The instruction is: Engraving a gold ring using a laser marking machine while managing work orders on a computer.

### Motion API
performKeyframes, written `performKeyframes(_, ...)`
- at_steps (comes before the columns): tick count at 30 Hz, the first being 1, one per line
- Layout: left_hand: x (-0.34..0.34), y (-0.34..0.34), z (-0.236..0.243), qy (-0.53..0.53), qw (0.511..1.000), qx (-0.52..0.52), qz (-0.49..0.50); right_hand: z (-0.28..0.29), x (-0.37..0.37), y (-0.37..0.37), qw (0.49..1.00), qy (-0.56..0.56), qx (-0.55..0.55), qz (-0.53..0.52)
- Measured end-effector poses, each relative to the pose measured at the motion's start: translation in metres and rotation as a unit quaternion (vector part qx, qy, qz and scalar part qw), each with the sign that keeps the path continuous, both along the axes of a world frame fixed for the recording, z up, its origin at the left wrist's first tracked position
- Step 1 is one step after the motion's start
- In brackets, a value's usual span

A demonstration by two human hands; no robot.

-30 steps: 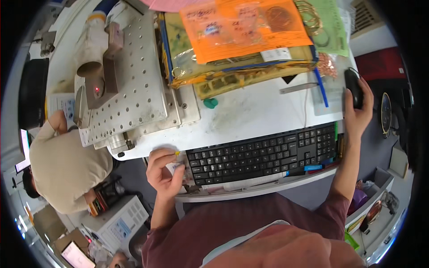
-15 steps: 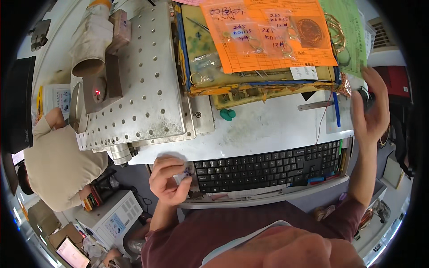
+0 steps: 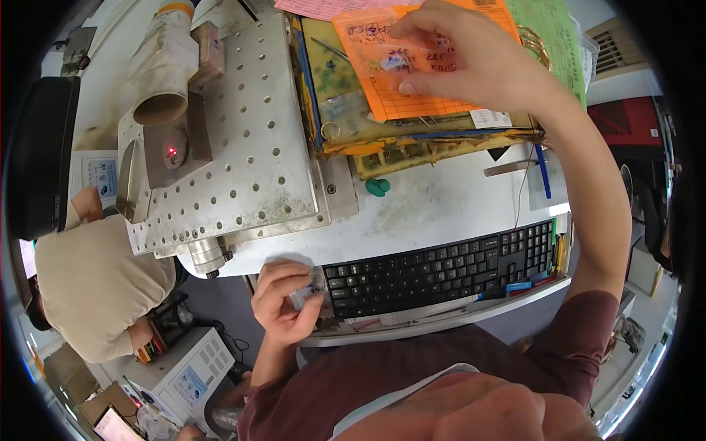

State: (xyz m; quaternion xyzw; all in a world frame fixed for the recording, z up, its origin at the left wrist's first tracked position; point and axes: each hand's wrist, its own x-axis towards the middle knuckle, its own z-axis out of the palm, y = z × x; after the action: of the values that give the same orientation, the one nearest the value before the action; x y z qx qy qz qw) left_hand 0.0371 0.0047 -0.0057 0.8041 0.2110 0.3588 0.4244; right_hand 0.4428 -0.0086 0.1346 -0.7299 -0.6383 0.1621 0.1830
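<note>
Right hand (image 3: 478, 62), fingers parted over clear plastic bags (image 3: 403, 60) on orange rectangular paper (image 3: 419, 109), judged at reaching step, pickup needing a fingertip pinch; left hand (image 3: 285, 303) curled beside black plastic keyboard (image 3: 434, 270), grip uncertain.

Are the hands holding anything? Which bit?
The left grip seems to pinch a small clear bag near its edge; the right grip is open over the orange sheet, apparently holding nothing.

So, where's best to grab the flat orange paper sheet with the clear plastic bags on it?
Probably pinch the orange paper sheet by its lower-left corner, coming from the near side: that thin corner looks free of the clear plastic bags, while the right hand hides much of the middle.
</note>
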Motion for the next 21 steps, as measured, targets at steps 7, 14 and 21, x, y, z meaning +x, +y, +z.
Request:
performKeyframes(7,-0.001,0.003,-0.006,0.002,1.000,0.006,0.001,0.004,0.000,-0.005,0.995,0.084,-0.035,0.031)
performKeyframes(14,0.003,-0.002,-0.003,0.019,0.999,-0.001,0.028,0.005,0.029,-0.001,0.995,0.064,-0.033,0.064)
performKeyframes(21,0.012,-0.004,0.016,0.041,0.997,0.057,0.013,0.022,0.046,-0.009,0.987,0.063,-0.116,0.088)
